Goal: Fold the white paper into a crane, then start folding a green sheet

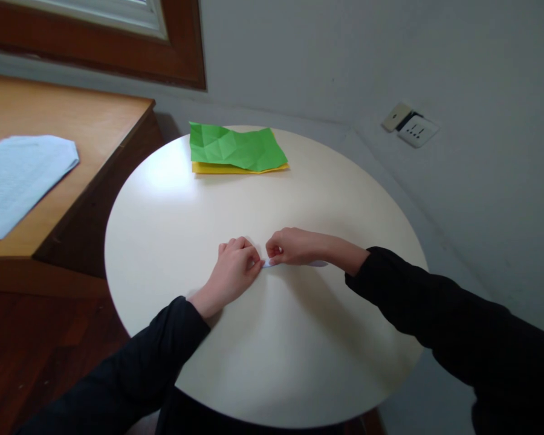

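Observation:
Near the middle of the round white table (236, 368), both my hands meet at a small piece of white paper (267, 263). My left hand (236, 269) pinches its left end between thumb and forefinger. From the right, my right hand (294, 246) pinches the same paper close beside the left fingertips. Most of the paper is hidden under my hands; a pale edge shows below the right wrist. Its folded shape is too small to make out.
Creased green paper (236, 148) lies on yellow paper (226, 170) at the table's far side. On the left, a wooden desk (104, 115) bears white sheets (22, 175). A wall with a socket (417, 130) stands at the right.

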Action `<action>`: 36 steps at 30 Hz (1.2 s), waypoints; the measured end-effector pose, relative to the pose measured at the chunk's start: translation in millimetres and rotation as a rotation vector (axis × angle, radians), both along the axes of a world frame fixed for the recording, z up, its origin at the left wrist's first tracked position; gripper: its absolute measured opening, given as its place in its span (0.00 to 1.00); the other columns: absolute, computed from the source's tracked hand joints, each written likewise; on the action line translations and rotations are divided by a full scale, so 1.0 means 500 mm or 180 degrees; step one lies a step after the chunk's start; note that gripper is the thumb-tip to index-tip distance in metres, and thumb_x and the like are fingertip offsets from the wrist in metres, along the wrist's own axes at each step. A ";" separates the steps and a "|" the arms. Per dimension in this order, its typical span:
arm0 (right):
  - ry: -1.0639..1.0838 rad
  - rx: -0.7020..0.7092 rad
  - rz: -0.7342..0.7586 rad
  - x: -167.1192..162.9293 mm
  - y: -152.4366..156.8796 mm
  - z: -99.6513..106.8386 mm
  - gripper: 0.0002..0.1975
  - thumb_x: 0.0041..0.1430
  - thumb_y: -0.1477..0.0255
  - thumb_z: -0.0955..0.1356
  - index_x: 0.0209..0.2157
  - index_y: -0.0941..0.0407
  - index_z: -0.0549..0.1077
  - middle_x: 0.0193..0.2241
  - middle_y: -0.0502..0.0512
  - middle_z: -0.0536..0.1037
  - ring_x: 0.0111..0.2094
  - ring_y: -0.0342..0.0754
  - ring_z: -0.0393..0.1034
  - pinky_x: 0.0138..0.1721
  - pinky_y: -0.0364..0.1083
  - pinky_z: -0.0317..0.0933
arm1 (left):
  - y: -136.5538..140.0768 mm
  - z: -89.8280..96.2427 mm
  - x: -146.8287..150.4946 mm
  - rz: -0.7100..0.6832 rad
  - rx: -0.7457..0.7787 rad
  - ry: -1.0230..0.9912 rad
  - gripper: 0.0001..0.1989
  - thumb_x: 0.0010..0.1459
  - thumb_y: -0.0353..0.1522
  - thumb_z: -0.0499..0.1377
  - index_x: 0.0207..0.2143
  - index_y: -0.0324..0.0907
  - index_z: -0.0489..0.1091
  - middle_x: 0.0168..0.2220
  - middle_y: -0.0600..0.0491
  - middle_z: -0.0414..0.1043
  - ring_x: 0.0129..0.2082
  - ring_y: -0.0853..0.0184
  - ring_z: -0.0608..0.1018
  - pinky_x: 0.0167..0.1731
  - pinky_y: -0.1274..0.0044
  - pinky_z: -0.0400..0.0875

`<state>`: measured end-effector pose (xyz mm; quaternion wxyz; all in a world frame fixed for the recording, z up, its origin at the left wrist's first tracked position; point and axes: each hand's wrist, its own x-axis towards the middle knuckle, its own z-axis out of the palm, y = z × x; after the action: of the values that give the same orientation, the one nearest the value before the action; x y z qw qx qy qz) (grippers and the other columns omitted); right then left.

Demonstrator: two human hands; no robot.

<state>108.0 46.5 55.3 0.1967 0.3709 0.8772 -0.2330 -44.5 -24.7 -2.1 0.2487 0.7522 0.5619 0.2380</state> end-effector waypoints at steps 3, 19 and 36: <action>-0.0062 -0.0040 0.0032 -0.003 0.003 0.002 0.07 0.53 0.71 0.66 0.31 0.56 0.77 0.27 0.53 0.78 0.26 0.43 0.66 0.27 0.41 0.53 | 0.000 0.001 0.000 -0.0010 -0.0044 0.0029 0.07 0.55 0.30 0.55 0.25 0.40 0.68 0.36 0.50 0.69 0.39 0.61 0.69 0.41 0.68 0.58; 0.0438 0.1086 -0.0584 0.073 -0.083 0.003 0.07 0.54 0.75 0.67 0.36 0.56 0.74 0.35 0.54 0.77 0.32 0.46 0.69 0.31 0.42 0.54 | -0.012 -0.022 -0.006 0.0038 0.0616 0.0073 0.08 0.57 0.30 0.54 0.25 0.40 0.66 0.31 0.52 0.67 0.35 0.64 0.69 0.37 0.70 0.59; 0.1799 0.2152 -0.1028 0.168 -0.166 -0.140 0.08 0.58 0.79 0.63 0.35 0.57 0.74 0.36 0.56 0.78 0.38 0.48 0.70 0.40 0.46 0.58 | -0.015 0.055 0.119 -0.1324 0.1242 0.1974 0.10 0.55 0.22 0.50 0.32 0.38 0.70 0.35 0.46 0.74 0.39 0.59 0.75 0.49 0.65 0.58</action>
<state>192.1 -36.4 -14.8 -0.2205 0.4679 0.8541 -0.0536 15.0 -32.1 25.4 -0.0367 0.9186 0.3907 0.0470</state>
